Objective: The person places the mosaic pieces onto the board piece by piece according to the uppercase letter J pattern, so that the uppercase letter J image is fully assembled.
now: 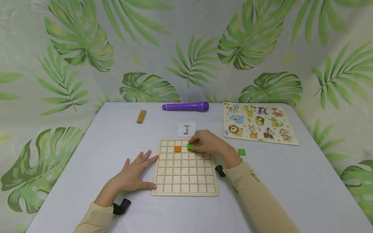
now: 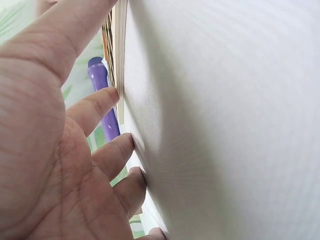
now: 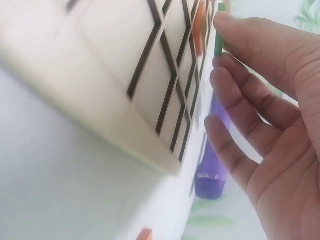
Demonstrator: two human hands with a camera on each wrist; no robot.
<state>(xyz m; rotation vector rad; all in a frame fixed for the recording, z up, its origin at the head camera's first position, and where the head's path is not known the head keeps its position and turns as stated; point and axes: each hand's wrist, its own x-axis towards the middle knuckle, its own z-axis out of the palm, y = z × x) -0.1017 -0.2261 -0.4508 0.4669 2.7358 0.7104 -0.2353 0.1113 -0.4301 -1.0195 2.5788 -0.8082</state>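
The right hand (image 1: 207, 141) has its grip closed on a green tile (image 1: 190, 146), pinched between thumb and fingertip over the board (image 1: 185, 171), between 12 and 1 o'clock from its middle; whether the tile touches the board cannot be told. An orange tile (image 1: 177, 149) lies on the board's grid at 11 o'clock, and a second orange one (image 1: 190, 150) shows partly beneath the pinched tile. The left hand (image 1: 132, 174) is at 9 o'clock, its grip open with fingers spread, thumb and forefinger touching the board's edge. On the white worktop (image 1: 102, 145), a patterned card (image 1: 187, 129) sits just beyond the board at 12 o'clock, with a purple microphone (image 1: 185, 106) farther out. A wooden block (image 1: 141, 116) lies between 10 and 11 o'clock, and an animal puzzle (image 1: 259, 123) at 2 o'clock. A spare green square (image 1: 241, 152) lies between 2 and 3 o'clock, and a reddish piece (image 3: 145, 234), mostly hidden by the right sleeve (image 1: 259, 194) in the head view, near 4 o'clock.
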